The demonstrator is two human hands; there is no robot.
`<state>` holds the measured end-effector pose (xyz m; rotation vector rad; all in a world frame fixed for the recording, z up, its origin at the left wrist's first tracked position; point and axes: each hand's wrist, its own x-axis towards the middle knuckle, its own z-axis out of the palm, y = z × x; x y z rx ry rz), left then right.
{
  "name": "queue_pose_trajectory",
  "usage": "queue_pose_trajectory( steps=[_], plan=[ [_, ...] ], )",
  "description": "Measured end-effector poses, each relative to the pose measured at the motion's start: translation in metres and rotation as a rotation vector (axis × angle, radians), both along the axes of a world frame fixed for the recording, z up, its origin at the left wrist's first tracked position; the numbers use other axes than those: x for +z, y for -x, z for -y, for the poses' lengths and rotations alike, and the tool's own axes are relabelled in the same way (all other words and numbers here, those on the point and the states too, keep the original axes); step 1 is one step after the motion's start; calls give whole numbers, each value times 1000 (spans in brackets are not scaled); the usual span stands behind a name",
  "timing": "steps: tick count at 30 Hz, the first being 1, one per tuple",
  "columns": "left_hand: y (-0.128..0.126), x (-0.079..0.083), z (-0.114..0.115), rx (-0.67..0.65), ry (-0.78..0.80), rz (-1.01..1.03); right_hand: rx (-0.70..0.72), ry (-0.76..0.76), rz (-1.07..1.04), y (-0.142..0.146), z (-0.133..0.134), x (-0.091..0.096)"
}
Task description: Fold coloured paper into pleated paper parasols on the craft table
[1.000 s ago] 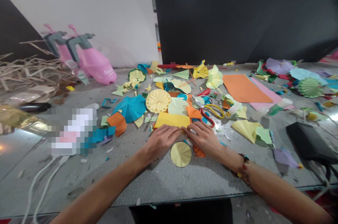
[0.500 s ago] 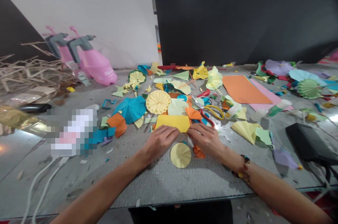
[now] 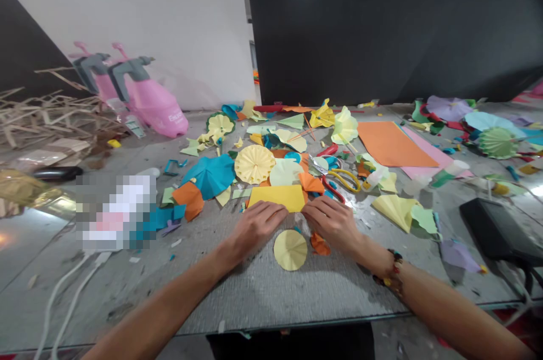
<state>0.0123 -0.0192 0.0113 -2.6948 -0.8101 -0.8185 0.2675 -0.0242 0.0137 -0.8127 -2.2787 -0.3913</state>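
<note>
A yellow rectangular paper (image 3: pixel 276 197) lies flat on the grey table (image 3: pixel 271 292). My left hand (image 3: pixel 254 228) presses on its near edge with fingers curled down. My right hand (image 3: pixel 333 221) rests on the paper's near right corner, its fingers pressed together on the edge. A pale yellow pleated paper disc (image 3: pixel 290 249) lies just in front of both hands, between the wrists. A small orange scrap (image 3: pixel 319 244) sits under my right palm's edge. Scissors with red and yellow handles (image 3: pixel 335 179) lie just beyond my right hand.
Many paper fans and scraps crowd the table's middle: a teal fan (image 3: pixel 210 173), a yellow rosette (image 3: pixel 254 163), orange sheet (image 3: pixel 392 144). A black box (image 3: pixel 494 227) sits right. Pink spray bottles (image 3: pixel 146 101) and wooden sticks (image 3: pixel 46 114) lie left. White cables (image 3: pixel 68 298) trail near left.
Both hands have slid slightly along the yellow paper's near edge; my right hand has drawn a little nearer. The paper stays in place.
</note>
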Motion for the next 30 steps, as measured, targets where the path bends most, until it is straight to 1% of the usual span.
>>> queue_pose_trajectory(
  steps=[7,15,24,30],
  plan=[
    [1,1,0,-5,2,-1,3,-31,8,0,-2,-2],
    [-1,-2,-1,-14,-34,51,2,-3,105,2,-1,1],
    [-1,-1,-2,-62,-47,3,11,-31,171,7,-2,-1],
    [-3,3,1,-79,-74,0,32,-23,185,8,-2,-2]
  ],
)
